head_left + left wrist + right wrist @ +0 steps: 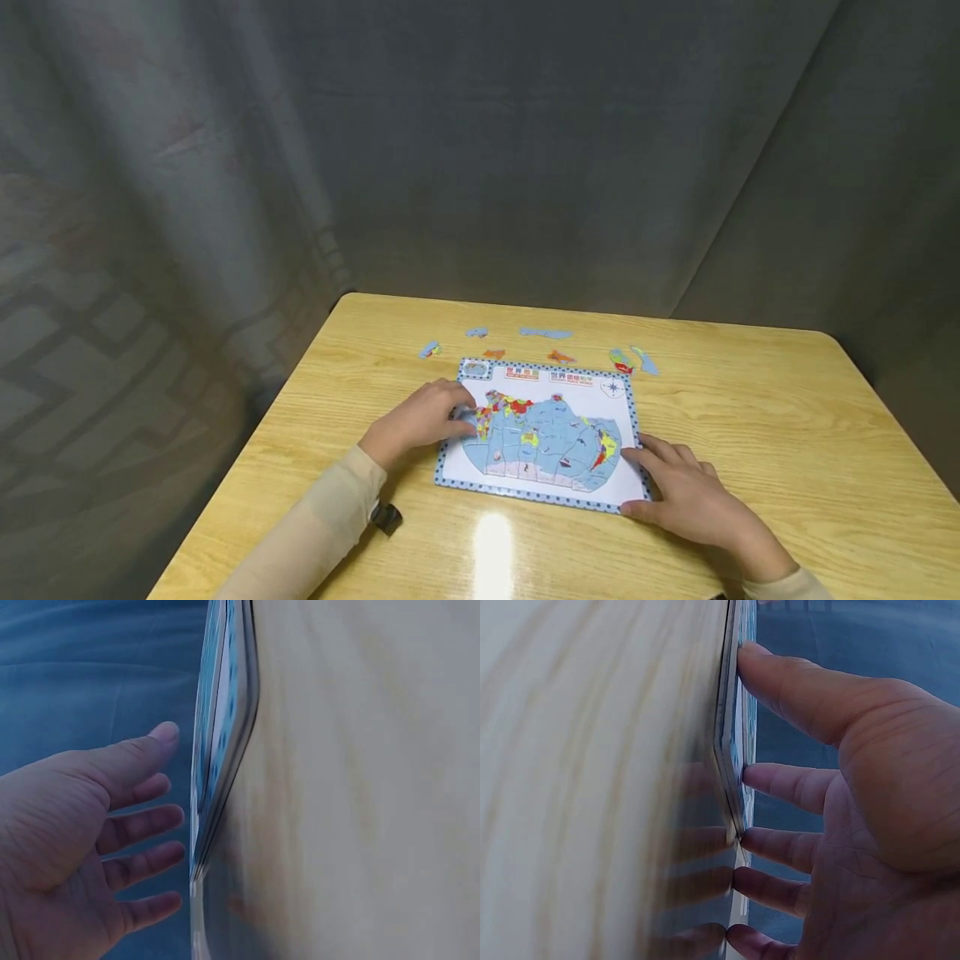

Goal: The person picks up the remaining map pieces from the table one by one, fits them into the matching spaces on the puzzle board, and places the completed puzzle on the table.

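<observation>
A world map jigsaw puzzle (551, 433) lies flat on the table in a board with a dotted blue border (517, 493). My left hand (426, 417) hovers at the board's left side, its thumb and fingers spread and holding nothing. In the left wrist view the fingertips (161, 817) stand a little off the board's surface. At the right edge, my right hand (686, 492) rests with its thumb (795, 682) on the border and its fingers spread along the side. Most of the map is filled with pieces; white backing shows along its top.
Several loose puzzle pieces lie behind the board: a long blue piece (546, 333), a small blue piece (477, 332), orange pieces (561, 357), a green and red piece (621, 361) and a blue one (647, 362). A dark curtain (525, 167) hangs behind the wooden table (787, 400).
</observation>
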Demonstrator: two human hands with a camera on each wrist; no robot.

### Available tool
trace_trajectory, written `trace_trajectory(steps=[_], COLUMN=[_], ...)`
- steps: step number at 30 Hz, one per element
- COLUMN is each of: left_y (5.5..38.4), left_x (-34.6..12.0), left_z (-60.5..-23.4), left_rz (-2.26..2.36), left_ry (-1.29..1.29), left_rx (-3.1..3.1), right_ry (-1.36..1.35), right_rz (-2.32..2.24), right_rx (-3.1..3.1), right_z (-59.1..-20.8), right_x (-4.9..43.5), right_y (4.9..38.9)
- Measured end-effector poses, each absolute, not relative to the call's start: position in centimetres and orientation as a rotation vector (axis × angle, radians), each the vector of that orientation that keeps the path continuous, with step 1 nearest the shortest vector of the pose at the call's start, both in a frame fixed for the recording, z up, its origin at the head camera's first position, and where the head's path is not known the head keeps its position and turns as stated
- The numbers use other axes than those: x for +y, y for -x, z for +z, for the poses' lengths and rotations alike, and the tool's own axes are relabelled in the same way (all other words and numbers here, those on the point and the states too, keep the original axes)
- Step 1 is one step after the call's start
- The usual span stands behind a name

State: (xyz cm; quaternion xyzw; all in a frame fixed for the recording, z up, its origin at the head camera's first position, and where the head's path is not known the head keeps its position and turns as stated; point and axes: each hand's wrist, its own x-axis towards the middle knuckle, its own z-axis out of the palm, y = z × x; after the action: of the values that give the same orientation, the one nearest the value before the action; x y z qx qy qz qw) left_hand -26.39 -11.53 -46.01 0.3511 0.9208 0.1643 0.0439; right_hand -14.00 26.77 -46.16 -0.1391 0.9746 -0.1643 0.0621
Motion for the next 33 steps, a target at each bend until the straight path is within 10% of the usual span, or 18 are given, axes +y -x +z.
trace_trajectory(steps=[33], left_y=[36.3], left_x=[-15.5], left_z=[-45.9], left_rz=[0.773], left_ry=[-0.461], left_rx=[2.902], right_ry=[0.41], right_rz=[-0.516], right_rx=[2.941], right_z=[-46.4], right_x=[26.9], right_y=[14.0])
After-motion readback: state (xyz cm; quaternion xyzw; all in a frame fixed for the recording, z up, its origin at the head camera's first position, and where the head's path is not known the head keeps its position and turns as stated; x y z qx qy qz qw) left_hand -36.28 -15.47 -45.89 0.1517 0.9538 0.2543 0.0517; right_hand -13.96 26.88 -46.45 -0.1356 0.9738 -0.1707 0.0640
